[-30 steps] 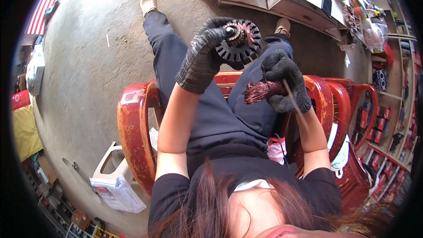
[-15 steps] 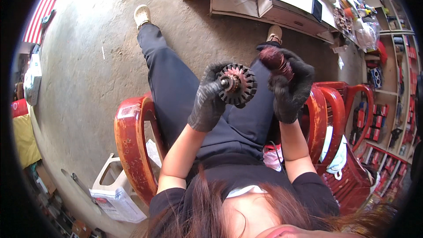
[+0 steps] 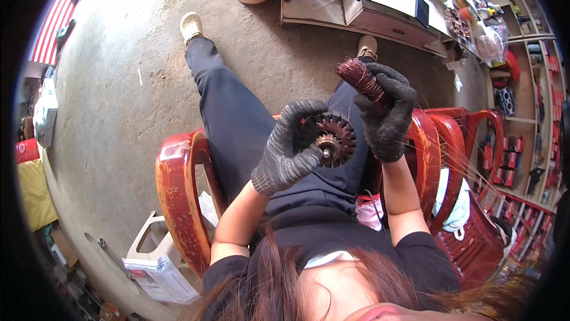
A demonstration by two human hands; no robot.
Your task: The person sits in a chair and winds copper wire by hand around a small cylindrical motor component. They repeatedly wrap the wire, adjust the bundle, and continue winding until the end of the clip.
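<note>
- Head view, quick rundown: the rotor (image 3: 333, 136) has dropped a bit lower over the legs (image 3: 228, 92) compared with half a second ago, and its shaft tip (image 3: 326, 153) has swung from pointing off to the left to aiming back at the wearer.
- Bundle (image 3: 361, 78) of reddish wire is turned too, so you get its side now instead of mostly its end.
- My read: the rotor's being turned for a better look or angle, with the bundle kept off to one side. Can't make out any strand linking the two.
- Rotor's long axis runs along the shaft, which we see almost end-on, tilted slightly down the frame.
- Bundle's long axis goes diagonal: loose end up and left, other end down in the palm.
- Left hand (image 3: 290, 150) has thumb and fingers clamped around the rotor's left side.
- Right hand (image 3: 390, 112) is wrapped around the bundle's lower end, fingers closed on it. It's just beside the rotor, a bit higher in frame.
</note>
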